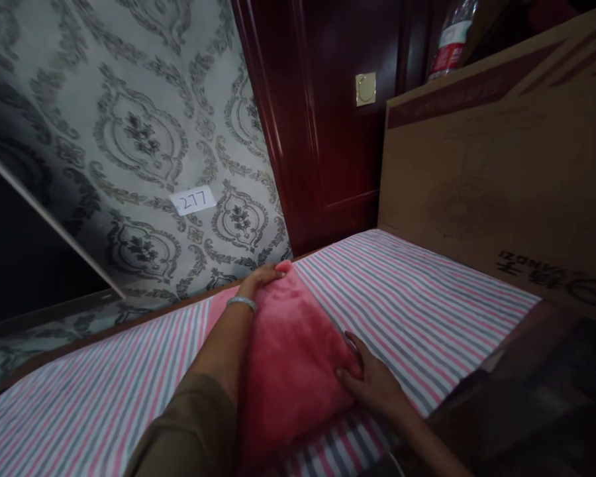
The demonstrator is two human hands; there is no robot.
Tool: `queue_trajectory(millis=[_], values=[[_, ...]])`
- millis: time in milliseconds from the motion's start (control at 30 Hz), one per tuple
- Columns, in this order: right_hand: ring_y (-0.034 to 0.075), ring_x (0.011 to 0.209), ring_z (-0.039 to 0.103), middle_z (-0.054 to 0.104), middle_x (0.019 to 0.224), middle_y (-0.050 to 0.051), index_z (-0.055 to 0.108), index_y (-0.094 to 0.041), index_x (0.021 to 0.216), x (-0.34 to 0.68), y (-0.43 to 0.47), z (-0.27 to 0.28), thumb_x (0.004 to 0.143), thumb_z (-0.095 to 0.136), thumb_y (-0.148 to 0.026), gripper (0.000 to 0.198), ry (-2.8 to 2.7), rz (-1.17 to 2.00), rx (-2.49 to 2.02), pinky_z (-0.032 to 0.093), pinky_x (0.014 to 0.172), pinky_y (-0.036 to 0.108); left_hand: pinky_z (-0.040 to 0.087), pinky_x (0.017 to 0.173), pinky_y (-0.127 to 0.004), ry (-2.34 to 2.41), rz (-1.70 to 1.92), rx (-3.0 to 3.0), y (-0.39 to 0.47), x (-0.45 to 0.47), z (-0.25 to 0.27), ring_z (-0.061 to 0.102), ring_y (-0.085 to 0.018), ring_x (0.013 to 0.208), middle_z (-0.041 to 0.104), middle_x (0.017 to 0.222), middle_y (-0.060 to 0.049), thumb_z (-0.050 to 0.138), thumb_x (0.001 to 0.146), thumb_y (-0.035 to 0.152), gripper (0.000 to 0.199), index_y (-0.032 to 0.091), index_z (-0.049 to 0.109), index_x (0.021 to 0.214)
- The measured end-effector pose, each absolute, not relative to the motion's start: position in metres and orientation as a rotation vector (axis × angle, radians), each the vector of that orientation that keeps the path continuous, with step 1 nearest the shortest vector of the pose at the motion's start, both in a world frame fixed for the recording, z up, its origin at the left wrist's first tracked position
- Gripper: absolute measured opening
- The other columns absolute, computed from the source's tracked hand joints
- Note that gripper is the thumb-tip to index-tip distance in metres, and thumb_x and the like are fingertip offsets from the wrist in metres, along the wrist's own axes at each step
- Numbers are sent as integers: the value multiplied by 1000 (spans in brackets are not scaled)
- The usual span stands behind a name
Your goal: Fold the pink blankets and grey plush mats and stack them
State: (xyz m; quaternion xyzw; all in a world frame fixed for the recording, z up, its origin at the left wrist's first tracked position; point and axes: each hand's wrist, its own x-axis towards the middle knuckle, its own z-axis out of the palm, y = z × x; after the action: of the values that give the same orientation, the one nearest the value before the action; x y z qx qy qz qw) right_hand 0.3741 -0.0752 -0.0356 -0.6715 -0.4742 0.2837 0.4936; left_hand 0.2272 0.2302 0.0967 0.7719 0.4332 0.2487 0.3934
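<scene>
A pink plush cloth (293,351) lies across a striped sheet (402,285) of pink, grey and white. My left hand (268,273) reaches to the cloth's far corner by the wall, its fingers closed on the edge there. A pale bracelet (242,303) circles that wrist, and an olive sleeve covers the forearm below. At the nearer right corner of the cloth, my right hand (372,381) pinches the fabric between thumb and fingers. The cloth's right edge runs fairly straight between both hands. Part of its left side is hidden behind my left arm.
A large cardboard box (477,172) stands at the right, with a red-labelled bottle (451,46) at its top. Behind are a dark red wooden panel (328,132) and patterned wallpaper (144,132) bearing a paper marked 277 (193,199). A dark panel (24,245) is at far left.
</scene>
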Motion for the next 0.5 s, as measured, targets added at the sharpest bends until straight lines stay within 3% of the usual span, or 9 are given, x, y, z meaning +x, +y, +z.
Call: queue_trajectory(millis=[100,200,333,500], values=[[33,124,61,60,139,21,41,-4,150,377,-72,-26,64,63,-44,97,-1139,784,-1567,48,106,47,54,64,-34,1078,637,1939,213,204,137,64,-23,66,69,68,-5,81,56,31,28,14,70,76],[32,116,65,67,130,17,51,-7,144,380,-73,2,62,64,-40,89,-1218,727,-1499,51,101,45,55,63,-31,986,799,1924,188,164,185,63,-19,65,69,70,-2,84,58,39,41,14,70,87],[30,114,66,71,124,9,64,-17,132,386,-82,73,65,62,-32,69,-1326,319,-1361,51,101,44,58,74,-33,757,1184,1916,140,94,247,68,-20,76,71,78,-3,89,55,39,47,14,69,89],[28,115,65,69,126,7,66,-21,130,388,-115,168,69,60,-24,61,-1497,-132,-1203,48,104,49,57,91,-41,718,1351,1973,46,14,290,69,-29,105,74,102,-7,91,58,34,60,13,68,109]])
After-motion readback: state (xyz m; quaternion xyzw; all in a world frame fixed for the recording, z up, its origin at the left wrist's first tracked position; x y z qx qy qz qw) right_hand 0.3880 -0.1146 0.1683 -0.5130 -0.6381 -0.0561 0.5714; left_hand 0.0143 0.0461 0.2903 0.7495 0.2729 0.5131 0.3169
